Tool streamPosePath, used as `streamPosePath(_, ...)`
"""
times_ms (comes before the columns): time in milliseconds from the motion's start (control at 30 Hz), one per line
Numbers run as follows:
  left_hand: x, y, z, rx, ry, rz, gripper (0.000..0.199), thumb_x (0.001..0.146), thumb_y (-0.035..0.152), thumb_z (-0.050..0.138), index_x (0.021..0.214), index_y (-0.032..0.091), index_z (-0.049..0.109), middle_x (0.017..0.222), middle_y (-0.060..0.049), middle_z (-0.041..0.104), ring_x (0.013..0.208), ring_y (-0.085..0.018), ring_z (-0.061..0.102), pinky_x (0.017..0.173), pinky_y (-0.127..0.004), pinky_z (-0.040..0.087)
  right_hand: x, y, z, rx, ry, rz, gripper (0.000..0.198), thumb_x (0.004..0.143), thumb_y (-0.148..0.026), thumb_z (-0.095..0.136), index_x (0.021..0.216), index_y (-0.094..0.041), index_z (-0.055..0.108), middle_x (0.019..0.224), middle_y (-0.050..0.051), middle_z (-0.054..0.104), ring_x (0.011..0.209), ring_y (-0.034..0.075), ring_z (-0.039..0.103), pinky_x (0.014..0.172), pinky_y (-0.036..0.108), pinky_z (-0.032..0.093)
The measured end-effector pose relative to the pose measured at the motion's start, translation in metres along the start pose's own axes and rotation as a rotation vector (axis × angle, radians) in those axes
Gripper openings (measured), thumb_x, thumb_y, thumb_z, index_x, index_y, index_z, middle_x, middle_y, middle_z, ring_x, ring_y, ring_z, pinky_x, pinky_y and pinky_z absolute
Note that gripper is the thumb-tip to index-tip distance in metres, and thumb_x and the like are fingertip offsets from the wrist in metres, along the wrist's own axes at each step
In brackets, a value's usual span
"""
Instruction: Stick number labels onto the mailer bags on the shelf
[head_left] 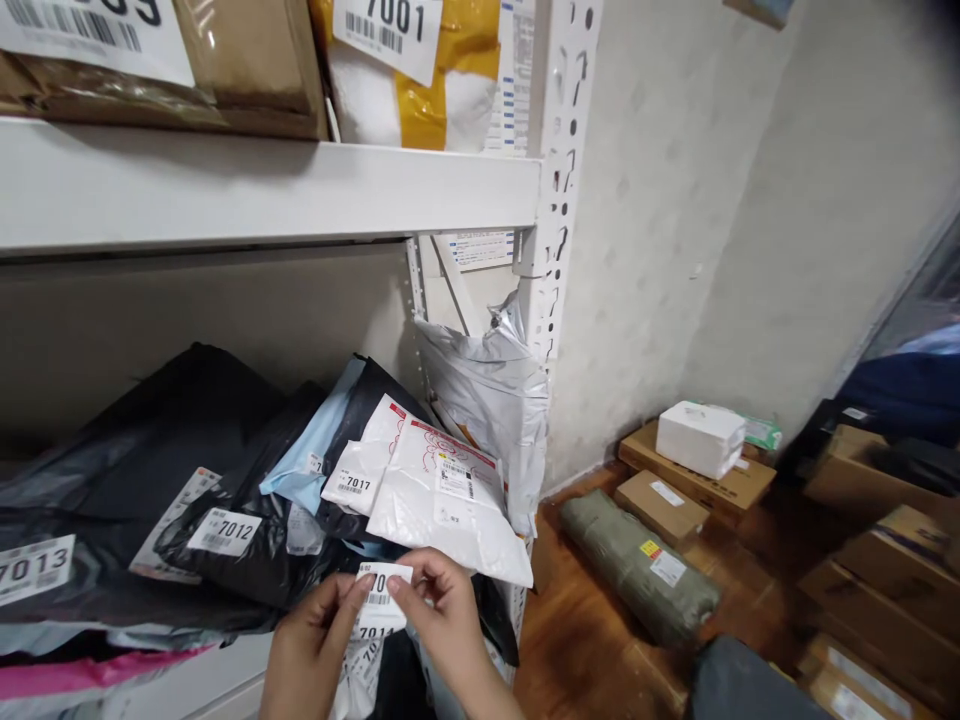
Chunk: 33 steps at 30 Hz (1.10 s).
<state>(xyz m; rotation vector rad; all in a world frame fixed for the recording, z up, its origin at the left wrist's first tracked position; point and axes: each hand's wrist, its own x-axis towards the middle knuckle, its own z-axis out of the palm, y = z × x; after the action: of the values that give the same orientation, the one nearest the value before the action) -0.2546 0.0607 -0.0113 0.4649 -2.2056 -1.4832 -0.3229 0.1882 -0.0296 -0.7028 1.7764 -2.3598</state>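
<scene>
Low in the middle of the view, my left hand and my right hand both pinch a strip of white number labels with barcodes; its lower part hangs down between my wrists. Just above the labels lies a white padded mailer with red print, resting on the shelf's pile of parcels. Beside it is a white parcel tagged 7017 and a black bag tagged 7012.
A white metal shelf board runs above with cardboard boxes and a yellow-and-white parcel tagged 7001. A silver bag leans on the shelf post. On the wooden floor at right lie cardboard boxes, a white box and a green roll.
</scene>
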Motion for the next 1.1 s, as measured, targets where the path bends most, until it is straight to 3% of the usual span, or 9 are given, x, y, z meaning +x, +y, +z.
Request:
streamPosePath(67, -0.001, 0.0, -0.002, -0.037, 0.037, 0.014, 0.041, 0.07, 0.057, 0.061, 0.06, 0.018, 0.054, 0.057, 0.003, 0.053, 0.059, -0.013, 0.051, 0.054, -0.019, 0.041, 0.002, -0.007, 0.007, -0.082, 0.029, -0.128, 0.02, 0.076, -0.036, 0.064, 0.074, -0.016, 0.067, 0.064, 0.0, 0.055, 0.059, 0.012, 0.048, 0.055, 0.025, 0.037)
streamPosePath(200, -0.001, 0.016, -0.001, -0.213, -0.052, -0.11, 0.046, 0.058, 0.054, 0.073, 0.082, 0.015, 0.067, 0.077, -0.004, 0.07, 0.076, -0.022, 0.061, 0.066, -0.027, 0.05, 0.011, -0.022, 0.016, -0.204, 0.075, -0.321, 0.016, 0.083, -0.029, 0.058, 0.077, -0.019, 0.069, 0.07, 0.003, 0.063, 0.067, 0.015, 0.057, 0.062, 0.027, 0.044)
streamPosePath(267, -0.002, 0.025, -0.001, -0.233, -0.056, -0.168, 0.049, 0.055, 0.056, 0.074, 0.079, 0.014, 0.069, 0.074, -0.006, 0.071, 0.07, -0.022, 0.06, 0.062, -0.027, 0.049, 0.017, -0.026, 0.017, -0.222, 0.106, -0.371, 0.015, 0.084, -0.027, 0.058, 0.08, -0.02, 0.07, 0.075, 0.004, 0.066, 0.072, 0.016, 0.06, 0.066, 0.028, 0.047)
streamPosePath(633, -0.015, 0.0, -0.008, -0.241, -0.02, -0.26, 0.046, 0.062, 0.058, 0.069, 0.061, 0.013, 0.062, 0.052, 0.002, 0.054, 0.053, -0.011, 0.043, 0.049, -0.022, 0.033, 0.057, 0.001, -0.002, -0.368, 0.322, -0.25, 0.027, 0.085, -0.038, 0.051, 0.083, -0.015, 0.065, 0.08, 0.008, 0.068, 0.076, 0.02, 0.062, 0.072, 0.032, 0.049)
streamPosePath(800, -0.025, -0.006, -0.014, -0.289, -0.005, -0.27, 0.044, 0.063, 0.058, 0.068, 0.06, 0.015, 0.062, 0.055, 0.0, 0.058, 0.056, -0.013, 0.048, 0.052, -0.023, 0.038, 0.069, -0.005, -0.017, -0.588, 0.113, -0.19, 0.017, 0.076, -0.033, 0.06, 0.069, -0.018, 0.066, 0.055, 0.0, 0.058, 0.054, 0.017, 0.053, 0.057, 0.029, 0.041)
streamPosePath(867, -0.03, -0.011, -0.014, -0.307, 0.0, -0.254, 0.043, 0.065, 0.057, 0.067, 0.062, 0.015, 0.063, 0.058, -0.001, 0.061, 0.058, -0.015, 0.05, 0.054, -0.024, 0.04, 0.07, -0.011, -0.019, -0.679, 0.072, -0.163, 0.018, 0.073, -0.031, 0.064, 0.085, -0.018, 0.069, 0.056, 0.001, 0.057, 0.054, 0.019, 0.052, 0.058, 0.031, 0.039)
streamPosePath(933, -0.038, -0.02, -0.011, -0.322, 0.002, -0.25, 0.042, 0.066, 0.057, 0.067, 0.064, 0.015, 0.065, 0.06, -0.002, 0.063, 0.06, -0.016, 0.052, 0.055, -0.024, 0.041, 0.07, -0.016, -0.022, -0.815, 0.121, -0.153, 0.044, 0.069, -0.033, 0.07, 0.109, -0.016, 0.062, 0.072, 0.007, 0.062, 0.062, 0.024, 0.055, 0.06, 0.035, 0.041)
streamPosePath(1000, -0.051, -0.032, -0.008, -0.339, -0.004, -0.27, 0.041, 0.066, 0.056, 0.067, 0.064, 0.015, 0.065, 0.059, -0.002, 0.063, 0.059, -0.016, 0.053, 0.055, -0.025, 0.041, 0.069, -0.02, -0.025, -0.927, 0.127, -0.245, 0.05, 0.071, -0.036, 0.07, 0.115, -0.015, 0.056, 0.091, 0.013, 0.062, 0.074, 0.026, 0.057, 0.065, 0.037, 0.044)
streamPosePath(1100, -0.074, -0.052, -0.007, -0.348, -0.062, -0.315, 0.04, 0.067, 0.055, 0.067, 0.06, 0.016, 0.064, 0.053, 0.0, 0.059, 0.053, -0.013, 0.048, 0.052, -0.023, 0.038, 0.058, -0.018, -0.026, -0.893, -0.111, -0.468, 0.019, 0.084, -0.029, 0.058, 0.099, -0.019, 0.062, 0.097, 0.01, 0.062, 0.088, 0.023, 0.058, 0.079, 0.036, 0.047)
